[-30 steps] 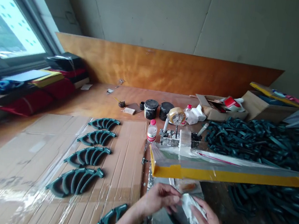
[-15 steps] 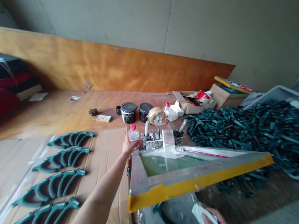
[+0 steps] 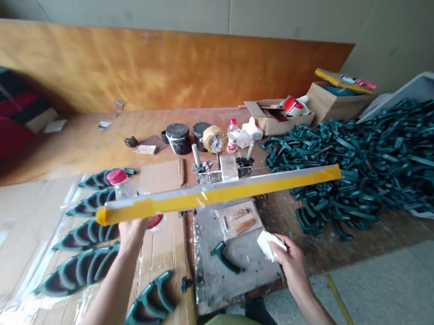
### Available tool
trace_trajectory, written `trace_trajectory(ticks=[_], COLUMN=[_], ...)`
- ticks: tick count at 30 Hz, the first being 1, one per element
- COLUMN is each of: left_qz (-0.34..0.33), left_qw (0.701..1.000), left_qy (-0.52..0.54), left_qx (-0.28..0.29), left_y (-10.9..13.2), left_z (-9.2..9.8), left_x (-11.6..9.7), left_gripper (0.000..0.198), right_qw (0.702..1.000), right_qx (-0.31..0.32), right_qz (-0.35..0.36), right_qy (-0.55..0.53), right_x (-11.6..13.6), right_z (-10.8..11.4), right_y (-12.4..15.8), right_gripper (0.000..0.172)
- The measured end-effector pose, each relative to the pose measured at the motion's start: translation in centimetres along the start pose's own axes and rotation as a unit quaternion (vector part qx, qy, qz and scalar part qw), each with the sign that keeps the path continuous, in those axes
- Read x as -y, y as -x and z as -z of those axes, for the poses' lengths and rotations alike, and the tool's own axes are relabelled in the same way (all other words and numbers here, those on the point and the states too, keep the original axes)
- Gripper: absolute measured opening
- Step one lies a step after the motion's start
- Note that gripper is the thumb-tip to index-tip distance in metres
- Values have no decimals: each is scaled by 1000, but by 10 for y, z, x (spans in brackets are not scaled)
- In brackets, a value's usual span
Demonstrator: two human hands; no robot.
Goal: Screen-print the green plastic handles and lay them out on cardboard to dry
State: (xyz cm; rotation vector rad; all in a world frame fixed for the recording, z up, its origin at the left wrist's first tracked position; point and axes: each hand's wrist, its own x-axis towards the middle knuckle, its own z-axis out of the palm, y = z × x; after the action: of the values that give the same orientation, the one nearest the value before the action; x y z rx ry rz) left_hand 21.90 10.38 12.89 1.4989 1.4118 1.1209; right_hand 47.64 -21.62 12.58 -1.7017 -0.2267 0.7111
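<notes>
My left hand (image 3: 132,231) is wrapped round a clear bottle with a red cap (image 3: 117,176), partly hidden behind the left end of the frame. In my right hand (image 3: 288,256) is a crumpled white cloth (image 3: 270,245), right of the grey base plate. The screen frame (image 3: 221,192), edged in yellow tape, is tilted up and seen nearly edge-on above the plate. One dark green curved part (image 3: 225,260) lies on the grey plate (image 3: 205,247), below a taped pad (image 3: 241,221).
Rows of green parts (image 3: 77,266) lie on cardboard (image 3: 11,219) at the left. Behind the frame stand black tubs (image 3: 177,140), a tape roll (image 3: 214,139) and another red-capped bottle (image 3: 232,138). A large pile of green parts (image 3: 363,156) spills from a grey bin (image 3: 421,86).
The frame has swung up to a near edge-on view. My left hand has brought the bottle closer and lower, beside the frame's left end. My right hand with the cloth has moved left and up.
</notes>
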Motion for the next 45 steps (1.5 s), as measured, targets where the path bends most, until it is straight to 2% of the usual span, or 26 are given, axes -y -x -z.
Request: trace_trajectory(ticks=[3,5,7,9,12,15,20,24,28,33,39,42,45], left_qz=[33,52,45,-5,-126,-199,-282,-329,-364,-378,-368,-340,-256], left_qw=[997,983,948,896,816,757,688,642,612,595,613,653,734], left_qy=[-50,-115,-201,-299,-423,-490,-543,-563,-572,-580,-572,-548,-482], left_qx=[52,135,242,327,374,385,390,403,407,409,402,396,404], left_y=[61,100,135,164,193,203,200,197,196,196,192,188,182], left_z=[34,38,27,7,-26,-49,-70,-85,-96,-103,-92,-81,-66], left_x=[-6,-17,-34,-53,-75,-88,-108,-133,-153,-160,-153,-141,-124], left_gripper=[60,61,61,58,51,45,43,33,29,30,35,35,42], right_qw=[999,996,992,988,986,988,990,992,987,986,986,987,983], right_qx=[35,59,86,112,143,145,133,126,136,122,130,137,147], right_qz=[29,48,63,73,71,49,36,7,-17,-28,-32,-12,6], right_qy=[21,48,67,73,55,23,11,-30,-85,-113,-96,-78,-109], right_x=[-4,-6,-7,-6,-2,3,3,-8,-17,-17,-16,-4,17], right_z=[0,-1,-4,-6,-4,6,25,32,37,38,30,26,23], right_y=[-11,-15,-17,-18,-17,-13,-10,-13,-16,-17,-14,-10,-4], right_gripper=[48,46,43,40,41,45,51,64,67,67,68,66,59])
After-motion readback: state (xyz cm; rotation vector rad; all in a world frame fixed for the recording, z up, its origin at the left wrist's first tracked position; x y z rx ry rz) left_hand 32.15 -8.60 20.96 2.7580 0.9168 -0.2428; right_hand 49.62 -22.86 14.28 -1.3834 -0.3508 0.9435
